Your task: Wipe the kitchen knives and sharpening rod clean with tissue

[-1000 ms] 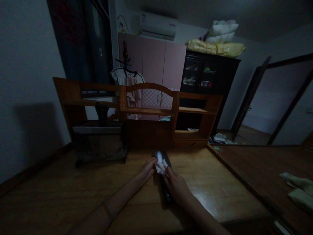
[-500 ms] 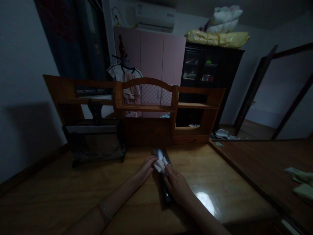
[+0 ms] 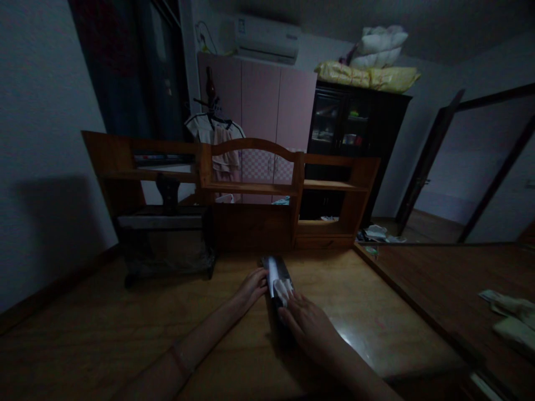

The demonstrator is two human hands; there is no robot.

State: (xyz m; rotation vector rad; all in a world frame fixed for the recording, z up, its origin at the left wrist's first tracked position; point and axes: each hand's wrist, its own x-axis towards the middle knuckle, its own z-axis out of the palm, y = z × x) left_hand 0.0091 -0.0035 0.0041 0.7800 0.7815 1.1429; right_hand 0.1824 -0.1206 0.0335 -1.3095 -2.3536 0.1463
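A long, narrow, dark glossy object (image 3: 279, 328) lies on the wooden tabletop in front of me, pointing away; its kind is hard to make out in the dim light. A bright reflection runs along its far part. My left hand (image 3: 253, 285) holds its left edge near the far end, with the fingers bent. On its upper face, my right hand (image 3: 308, 320) presses a crumpled white tissue (image 3: 282, 291) under its fingertips. The right hand's palm and thumb hide part of the object's right side.
A wooden shelf unit (image 3: 253, 188) rises along the table's back. To the left stands a black-framed, clear-sided case (image 3: 167, 250) with an upright dark handle. A raised wooden edge (image 3: 401, 301) borders the tabletop at right, with pale cloth (image 3: 514, 328) beyond it.
My right hand has slid the tissue slightly toward me along the dark object, uncovering more of its shiny far part. My left hand stays at the left edge. The view has tilted up slightly.
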